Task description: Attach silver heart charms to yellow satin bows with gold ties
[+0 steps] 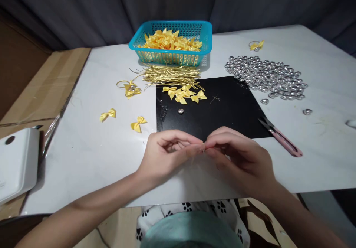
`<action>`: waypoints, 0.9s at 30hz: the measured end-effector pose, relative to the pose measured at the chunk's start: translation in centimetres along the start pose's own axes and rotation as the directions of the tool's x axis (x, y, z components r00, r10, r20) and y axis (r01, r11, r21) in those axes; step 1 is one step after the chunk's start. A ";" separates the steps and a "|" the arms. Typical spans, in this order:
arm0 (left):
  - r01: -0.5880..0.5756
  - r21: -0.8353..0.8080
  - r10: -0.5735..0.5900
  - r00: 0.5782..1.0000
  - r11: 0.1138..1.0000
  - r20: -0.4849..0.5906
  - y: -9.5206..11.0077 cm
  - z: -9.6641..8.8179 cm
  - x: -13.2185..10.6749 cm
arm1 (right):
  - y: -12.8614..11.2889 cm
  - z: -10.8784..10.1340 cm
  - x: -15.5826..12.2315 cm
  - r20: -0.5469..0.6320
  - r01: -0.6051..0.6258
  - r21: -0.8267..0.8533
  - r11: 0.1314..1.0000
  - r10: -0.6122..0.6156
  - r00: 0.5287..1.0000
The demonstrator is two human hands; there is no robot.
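My left hand [169,149] and my right hand [240,159] meet fingertip to fingertip over the front of the table. Both are closed in a pinch around something tiny that the fingers hide. Just beyond them lies a black mat [222,110]. On it rest several yellow ribbon bows [182,94], a silver heart bead [180,111] and a few thin cut wire bits [215,99]. Pink-handled thread snips [282,138] lie at the mat's right edge. Two single bows, one a yellow bow [138,124], sit to the left of the mat.
A blue basket [205,36] full of yellow bows stands at the back, with gold twist ties [169,75] before it. Silver heart beads [267,77] spread at right. Bow-and-heart pieces lie at left [130,89] and back right. A white device [19,162] sits at far left.
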State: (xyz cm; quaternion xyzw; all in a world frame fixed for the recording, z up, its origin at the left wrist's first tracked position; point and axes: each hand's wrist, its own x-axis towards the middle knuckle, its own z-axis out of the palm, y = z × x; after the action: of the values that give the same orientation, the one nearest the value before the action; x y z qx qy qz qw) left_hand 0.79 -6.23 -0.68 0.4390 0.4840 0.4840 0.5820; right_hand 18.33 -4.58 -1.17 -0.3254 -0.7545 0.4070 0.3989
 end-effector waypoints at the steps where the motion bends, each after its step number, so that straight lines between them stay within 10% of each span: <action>1: 0.114 -0.127 -0.112 0.993 0.985 0.023 0.1 0.0 0.2 | 0.0 -0.1 0.0 0.012 0.019 0.010 1.000 -0.019 1.000; 8: 0.579 -0.526 -0.520 0.809 0.623 0.273 0.2 -0.3 1.3 | 0.3 -0.7 0.7 -0.095 0.034 -0.149 0.988 -0.048 0.994; 27: 0.584 -0.393 -0.461 0.808 0.710 0.368 -0.3 -0.4 0.9 | 0.3 -0.6 1.6 0.030 -0.167 0.273 0.947 0.165 0.986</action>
State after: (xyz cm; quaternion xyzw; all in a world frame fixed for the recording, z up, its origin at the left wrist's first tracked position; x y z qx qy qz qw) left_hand 0.45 -5.37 -1.14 0.1770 0.3754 0.3463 0.8414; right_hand 18.12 -2.93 -0.64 -0.3278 -0.6621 0.5411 0.4019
